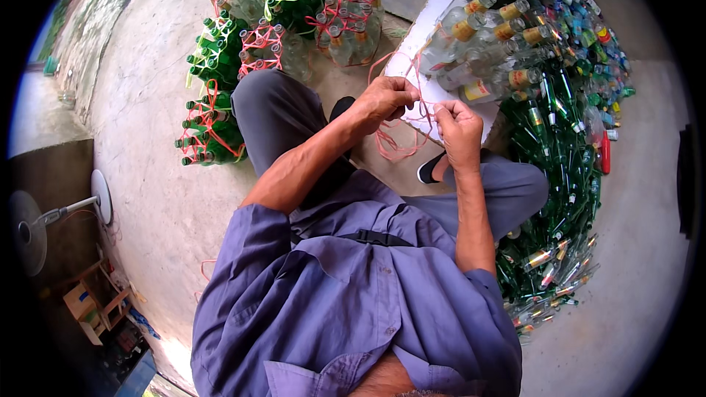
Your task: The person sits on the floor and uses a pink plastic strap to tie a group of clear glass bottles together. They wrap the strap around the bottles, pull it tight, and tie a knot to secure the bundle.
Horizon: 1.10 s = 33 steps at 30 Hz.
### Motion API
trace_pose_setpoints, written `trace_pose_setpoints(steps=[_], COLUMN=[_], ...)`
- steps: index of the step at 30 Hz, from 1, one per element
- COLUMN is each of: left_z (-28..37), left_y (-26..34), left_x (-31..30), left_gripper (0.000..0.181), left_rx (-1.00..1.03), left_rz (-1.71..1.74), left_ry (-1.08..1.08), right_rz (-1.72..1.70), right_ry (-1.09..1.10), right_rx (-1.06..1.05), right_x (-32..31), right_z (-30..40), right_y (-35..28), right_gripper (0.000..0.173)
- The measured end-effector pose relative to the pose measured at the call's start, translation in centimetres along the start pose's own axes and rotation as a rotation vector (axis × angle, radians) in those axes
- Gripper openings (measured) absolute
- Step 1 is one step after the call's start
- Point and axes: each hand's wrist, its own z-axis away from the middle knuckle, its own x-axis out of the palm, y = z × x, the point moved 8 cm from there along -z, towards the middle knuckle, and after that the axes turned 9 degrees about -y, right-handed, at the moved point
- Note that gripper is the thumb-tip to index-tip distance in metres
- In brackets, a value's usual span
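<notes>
My left hand (392,98) pinches a pink plastic cord (421,100) between thumb and fingers. Close on its right, my right hand (456,121) has its thumb and forefinger closed on the same cord. Loose loops of cord hang below the hands and reach the floor. Under the cord lies a white board (405,69). On the board's right part, clear glass bottles (469,44) with gold neck labels stand close together; part of the cord runs beside them. The exact form of the cord between my fingers is hard to tell.
At the left stand green bottles (212,127) and clear bottles (353,16) bundled with pink or yellow-green cord. A large heap of loose green bottles (562,149) lies at the right, with cans and small bottles (601,38) behind. A fan (102,197) stands far left.
</notes>
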Motion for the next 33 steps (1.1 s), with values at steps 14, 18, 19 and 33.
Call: trace_pose_setpoints(steps=[14,18,19,33], left_z=[0.0,-0.1,-0.1,0.0], left_y=[0.0,0.1,0.1,0.0], left_x=[-0.5,0.3,0.4,0.5], left_gripper=[0.011,0.011,0.011,0.009], left_rx=[0.065,0.057,0.053,0.029], left_rz=[0.048,0.098,0.117,0.144], left_ry=[0.091,0.002,-0.007,-0.055], right_rz=[0.036,0.084,0.135,0.101], right_ry=[-0.337,-0.438,-0.444,0.014], right_rx=[-0.001,0.045,0.038,-0.086], right_x=[3.4,4.4,4.4,0.4], right_z=[2.7,3.2,3.2,1.5], right_y=[0.0,0.6,0.9,1.4], right_gripper=[0.014,0.013,0.013,0.017])
